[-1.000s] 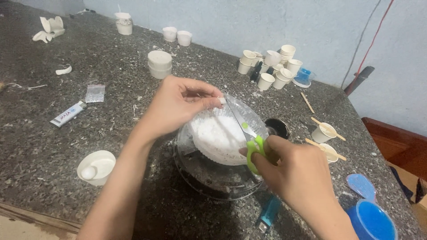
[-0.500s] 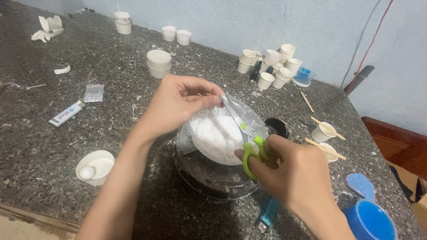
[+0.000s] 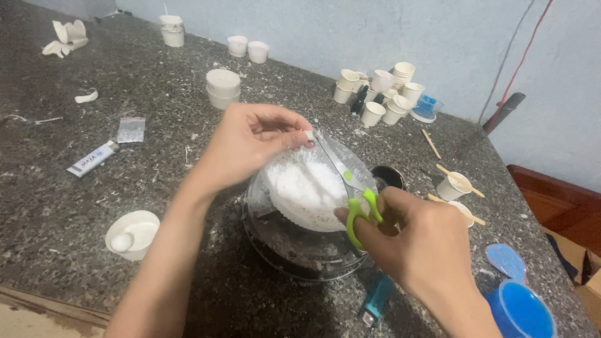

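Pinching a corner of the clear plastic bag (image 3: 313,188) of white powder, the left hand (image 3: 250,141) had thumb and forefinger closed on it above the round black scale (image 3: 300,250). Right hand (image 3: 413,244), fingers curled through green-handled scissors (image 3: 350,188); blades nearly closed just beside the pinched corner.

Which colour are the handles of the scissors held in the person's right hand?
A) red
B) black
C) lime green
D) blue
C: the right hand holds scissors whose loop handles are lime green, with the blades reaching up toward the left hand over the bowl of white material.
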